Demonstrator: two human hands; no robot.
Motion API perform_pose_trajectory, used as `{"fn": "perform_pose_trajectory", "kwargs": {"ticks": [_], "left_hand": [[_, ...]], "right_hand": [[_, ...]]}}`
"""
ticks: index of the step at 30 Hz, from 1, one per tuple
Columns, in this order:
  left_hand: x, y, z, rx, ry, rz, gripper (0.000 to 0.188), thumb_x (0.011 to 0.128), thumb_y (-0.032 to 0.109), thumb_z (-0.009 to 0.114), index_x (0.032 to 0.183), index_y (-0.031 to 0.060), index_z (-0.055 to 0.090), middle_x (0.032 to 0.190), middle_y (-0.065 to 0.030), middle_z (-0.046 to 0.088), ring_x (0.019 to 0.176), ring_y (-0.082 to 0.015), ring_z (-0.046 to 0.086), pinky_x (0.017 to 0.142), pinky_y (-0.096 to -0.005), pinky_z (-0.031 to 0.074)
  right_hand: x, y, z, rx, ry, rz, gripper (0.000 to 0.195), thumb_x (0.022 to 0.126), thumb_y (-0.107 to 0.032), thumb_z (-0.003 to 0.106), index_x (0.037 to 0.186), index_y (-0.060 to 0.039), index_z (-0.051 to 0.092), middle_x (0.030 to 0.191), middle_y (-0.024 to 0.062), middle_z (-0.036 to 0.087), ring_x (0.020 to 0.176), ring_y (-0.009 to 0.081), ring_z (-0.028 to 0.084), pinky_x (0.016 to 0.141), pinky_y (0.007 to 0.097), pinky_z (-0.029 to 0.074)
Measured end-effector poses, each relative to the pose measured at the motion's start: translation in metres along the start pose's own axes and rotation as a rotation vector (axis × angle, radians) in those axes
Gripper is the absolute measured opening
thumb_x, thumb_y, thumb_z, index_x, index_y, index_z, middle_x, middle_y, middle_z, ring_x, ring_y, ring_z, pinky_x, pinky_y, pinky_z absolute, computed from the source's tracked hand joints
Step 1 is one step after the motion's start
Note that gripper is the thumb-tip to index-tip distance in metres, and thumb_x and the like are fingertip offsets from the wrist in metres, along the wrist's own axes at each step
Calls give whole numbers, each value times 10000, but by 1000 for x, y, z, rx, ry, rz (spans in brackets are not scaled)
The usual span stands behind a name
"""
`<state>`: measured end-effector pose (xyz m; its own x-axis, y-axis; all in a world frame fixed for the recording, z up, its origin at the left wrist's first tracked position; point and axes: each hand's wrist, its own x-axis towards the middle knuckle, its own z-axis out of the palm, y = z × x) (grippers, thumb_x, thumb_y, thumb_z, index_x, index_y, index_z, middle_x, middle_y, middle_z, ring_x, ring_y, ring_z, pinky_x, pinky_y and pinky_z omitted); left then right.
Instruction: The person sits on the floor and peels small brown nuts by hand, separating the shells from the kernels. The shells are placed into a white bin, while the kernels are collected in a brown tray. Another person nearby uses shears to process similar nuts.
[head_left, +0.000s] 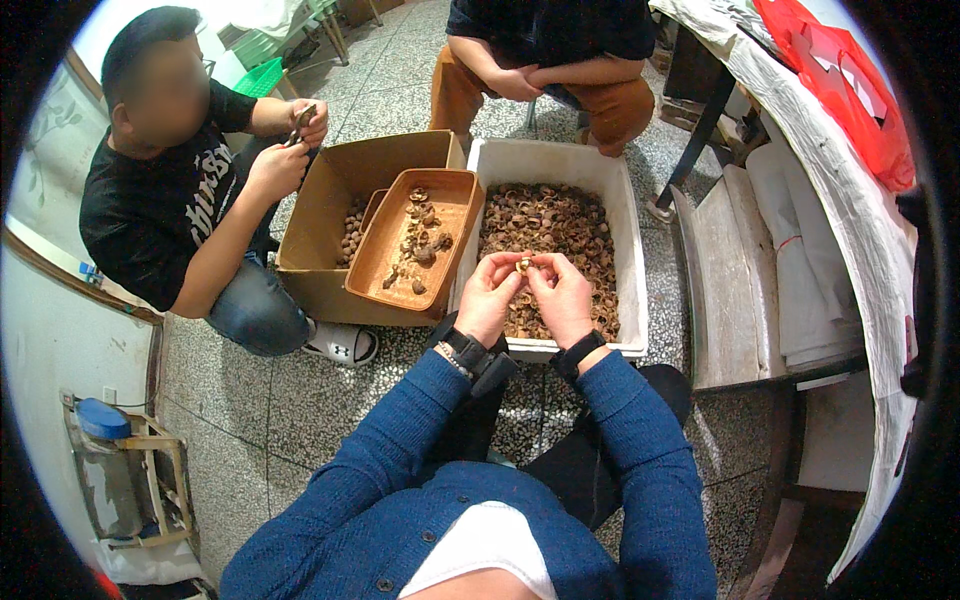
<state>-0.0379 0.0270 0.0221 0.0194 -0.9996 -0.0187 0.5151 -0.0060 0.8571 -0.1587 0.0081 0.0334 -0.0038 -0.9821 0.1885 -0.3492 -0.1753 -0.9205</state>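
My left hand (486, 292) and my right hand (559, 294) meet at the fingertips, pinching a small walnut piece (523, 265) between them. Both are raised over the near part of a white foam box (636, 247). Inside that box lies a thick layer of cracked walnut shells (551, 217). To the left, a brown woven tray (375, 264) rests tilted across a cardboard box (315, 225). Several walnut pieces and shell fragments (424, 253) are scattered on the tray. Whole walnuts (352, 232) show in the cardboard box, partly hidden by the tray.
A co-worker at the left (157, 187) holds a dark tool (301, 124) in both hands. Another person (551, 45) sits beyond the foam box, hands together. On the right stands a cloth-covered table (795, 105) with a red plastic bag (840, 90). The floor (225, 405) is speckled terrazzo.
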Motion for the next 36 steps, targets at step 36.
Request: {"fn": "perform_pose_trajectory", "kwargs": {"ticks": [36], "left_hand": [[-1, -2, -2, 155, 1, 56, 308, 847, -1, 611, 1151, 4, 557, 1114, -84, 615, 1029, -151, 579, 913, -286, 460]], "right_hand": [[-1, -9, -1, 54, -19, 6, 138, 816, -150, 666, 870, -24, 673, 729, 27, 636, 651, 81, 553, 604, 239, 465]]}}
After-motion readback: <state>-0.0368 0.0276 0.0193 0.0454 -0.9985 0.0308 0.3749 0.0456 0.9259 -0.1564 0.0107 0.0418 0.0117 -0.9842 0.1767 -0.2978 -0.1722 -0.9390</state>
